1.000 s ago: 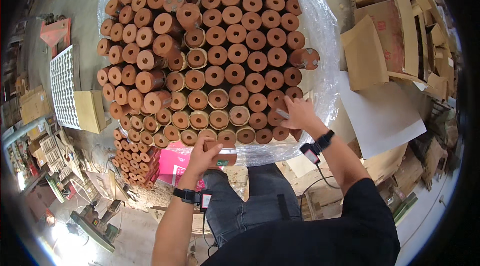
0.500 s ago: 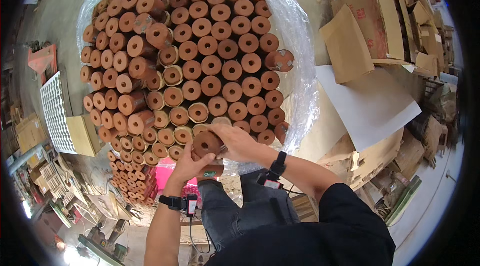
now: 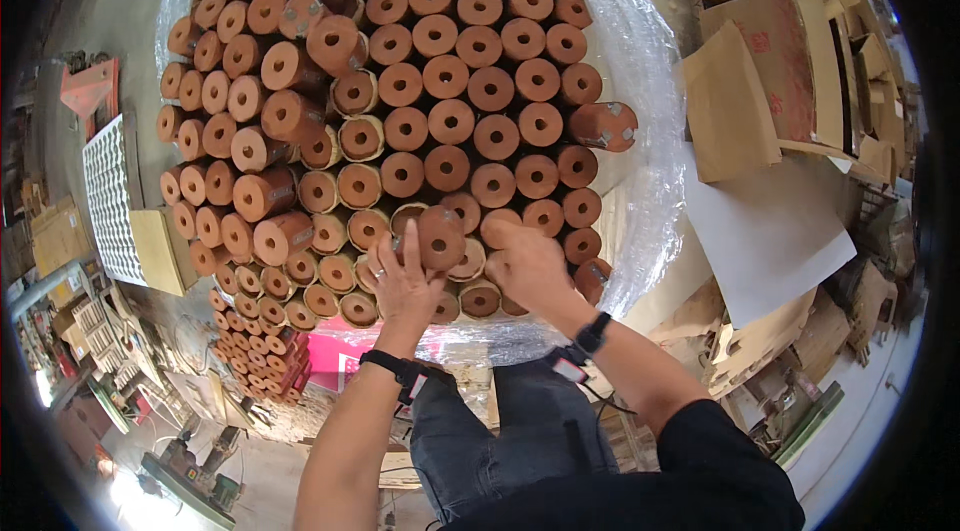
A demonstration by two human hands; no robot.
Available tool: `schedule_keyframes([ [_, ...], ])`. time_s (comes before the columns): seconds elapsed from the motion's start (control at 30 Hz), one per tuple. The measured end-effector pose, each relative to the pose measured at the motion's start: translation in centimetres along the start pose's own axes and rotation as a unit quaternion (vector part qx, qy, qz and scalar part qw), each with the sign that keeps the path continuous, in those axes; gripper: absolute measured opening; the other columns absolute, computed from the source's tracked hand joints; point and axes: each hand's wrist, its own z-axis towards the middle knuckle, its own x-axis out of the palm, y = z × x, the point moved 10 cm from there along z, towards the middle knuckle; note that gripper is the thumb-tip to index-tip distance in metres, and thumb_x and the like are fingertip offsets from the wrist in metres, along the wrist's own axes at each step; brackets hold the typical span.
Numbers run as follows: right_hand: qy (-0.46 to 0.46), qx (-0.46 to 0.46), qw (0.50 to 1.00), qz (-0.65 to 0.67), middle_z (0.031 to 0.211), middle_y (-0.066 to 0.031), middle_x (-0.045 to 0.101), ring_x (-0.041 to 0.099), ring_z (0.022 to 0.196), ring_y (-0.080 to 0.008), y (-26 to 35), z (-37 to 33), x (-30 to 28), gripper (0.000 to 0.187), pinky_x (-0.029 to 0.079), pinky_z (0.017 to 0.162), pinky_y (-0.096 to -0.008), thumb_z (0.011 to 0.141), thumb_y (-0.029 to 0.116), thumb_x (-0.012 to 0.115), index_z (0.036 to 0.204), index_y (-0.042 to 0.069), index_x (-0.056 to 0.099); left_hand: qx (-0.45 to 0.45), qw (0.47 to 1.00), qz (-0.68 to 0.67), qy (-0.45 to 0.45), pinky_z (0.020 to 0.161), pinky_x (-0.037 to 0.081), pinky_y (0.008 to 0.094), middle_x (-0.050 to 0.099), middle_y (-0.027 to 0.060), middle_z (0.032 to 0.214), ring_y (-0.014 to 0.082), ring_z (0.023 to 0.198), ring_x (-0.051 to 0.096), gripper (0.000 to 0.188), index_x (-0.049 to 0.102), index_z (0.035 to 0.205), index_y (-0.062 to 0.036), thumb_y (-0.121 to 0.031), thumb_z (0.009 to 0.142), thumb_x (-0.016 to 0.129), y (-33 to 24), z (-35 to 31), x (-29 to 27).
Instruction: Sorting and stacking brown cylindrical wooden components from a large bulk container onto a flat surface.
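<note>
In front of me stands a dense pack of reddish-brown hollow cylinders, upright, each with a round hole in its end. My left hand has its fingers and thumb around the lower left side of one hollow cylinder, which sits above its neighbours. To the right, my right hand is closed, fingers curled beside another cylinder; what its fingers hold, if anything, is hidden. Several nearby cylinders have ragged tan wrapping around them, one of these wrapped cylinders close to my right wrist.
Clear plastic film surrounds the pack. One cylinder lies sideways at its right edge. Smaller cylinders are stacked at lower left beside a pink sheet. Cardboard boxes and a white sheet lie right.
My hands have moved apart and forward over the pack. The cylinder between both hands is now beside my left hand only; my right hand has shifted right. The view has shifted too.
</note>
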Motion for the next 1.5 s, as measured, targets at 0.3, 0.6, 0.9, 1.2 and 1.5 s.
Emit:
schedule_keyframes([
  [0.3,0.237,0.22,0.879,-0.349,0.118,-0.0219,0.053,0.056,0.105,-0.0406,-16.4,-9.0,1.0,0.057,0.047,0.084,-0.0503,0.077,0.036,0.074,0.124,0.011,0.055,0.07,0.997,0.045,-0.006,0.104,0.023,0.0588,0.045,0.0095,0.142,0.0343,0.132,0.035,0.08,0.04,0.15,-0.0282,-0.043,0.08,0.075,-2.4,0.9,0.5],
  [0.6,-0.077,0.025,0.996,0.047,0.128,-0.0225,0.048,0.054,0.115,-0.0419,-1.2,-5.2,-7.1,0.076,0.051,0.093,-0.0466,0.068,0.013,0.083,0.134,0.009,0.045,0.057,0.989,-0.133,0.042,0.11,0.016,0.0615,0.035,0.0206,0.154,0.0395,0.137,0.032,0.074,0.038,0.154,-0.027,-0.04,0.087,0.068,-0.6,0.9,0.0],
  [0.9,-0.037,-0.086,0.982,0.165,0.137,-0.0209,0.046,0.049,0.126,-0.0418,1.5,-4.3,2.6,0.071,0.047,0.104,-0.0459,0.069,0.017,0.085,0.13,0.008,0.05,0.004,0.985,-0.035,0.17,0.11,0.014,0.0708,0.01,0.0242,0.163,0.0517,0.146,0.01,0.11,0.016,0.16,-0.028,-0.05,0.071,0.077,-2.5,0.0,0.9],
  [1.2,-0.266,0.061,0.92,-0.283,0.138,-0.0266,0.041,0.043,0.123,-0.0469,-8.9,5.9,-19.9,0.084,0.04,0.101,-0.0527,0.072,0.026,0.081,0.145,0.016,0.042,-0.061,0.984,-0.027,0.166,0.107,0.01,0.077,0.014,0.0212,0.162,0.0498,0.148,0.008,0.107,0.014,0.16,-0.0314,-0.038,0.067,0.068,-3.0,0.4,0.8],
  [1.5,-0.231,0.12,0.957,0.127,0.105,-0.007,0.057,0.058,0.095,-0.0213,-7.1,2.1,-15.3,0.056,0.049,0.083,-0.0343,0.077,0.031,0.083,0.123,0.013,0.055,0.004,0.997,-0.037,0.061,0.107,0.019,0.0656,0.027,0.021,0.154,0.0431,0.139,0.025,0.097,0.033,0.154,-0.0325,-0.033,0.065,0.071,-1.6,-1.3,-0.1],
])
